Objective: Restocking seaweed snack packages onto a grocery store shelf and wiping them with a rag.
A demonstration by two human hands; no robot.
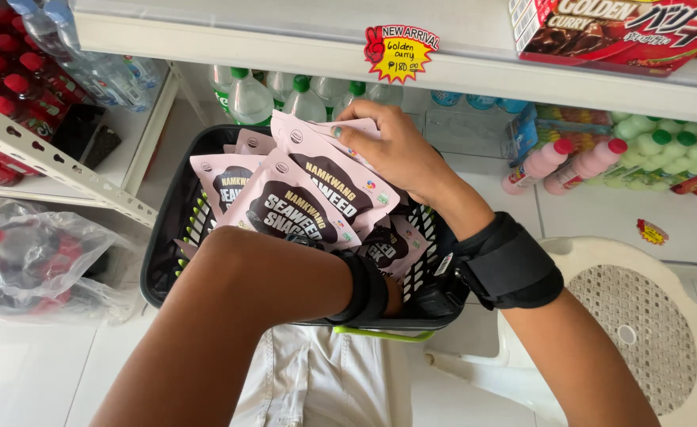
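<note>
1. The white shelf (285,49) ran across the top of the view from 10 to 2 o'clock, with a red boxed food carton (617,32) on it at 1 o'clock and a yellow star-shaped price tag (400,54) stuck on its front edge at 12 o'clock.
2. A white plastic stool (649,332) stood on the floor at 4 o'clock, beside the person's knees.
3. The black plastic shopping basket (167,237) sat at the centre, apparently resting on the person's lap, and held the pale pink snack pouches (285,198), standing upright in a loose fan.
4. The step in hand looked like sorting or gathering the pouches inside the basket; the next move seemed to call for a firm pinch on a few pouch tops, so that they would come up together without the rest toppling.
5. The right hand (396,154), at 12 o'clock of the basket, was curled over the top edges of the rear pouches, fingers partly closed on them, with a black wrist strap (510,265) behind it.
6. The left hand (392,296) reached down into the basket at 6 o'clock; it was mostly hidden behind the pouches and its black wristband (364,289), so I could not tell whether it gripped anything.
7. Green-capped bottles (250,95) stood behind the basket at 11 o'clock, and pink-capped bottles (562,162) lay at 2 o'clock.
</note>
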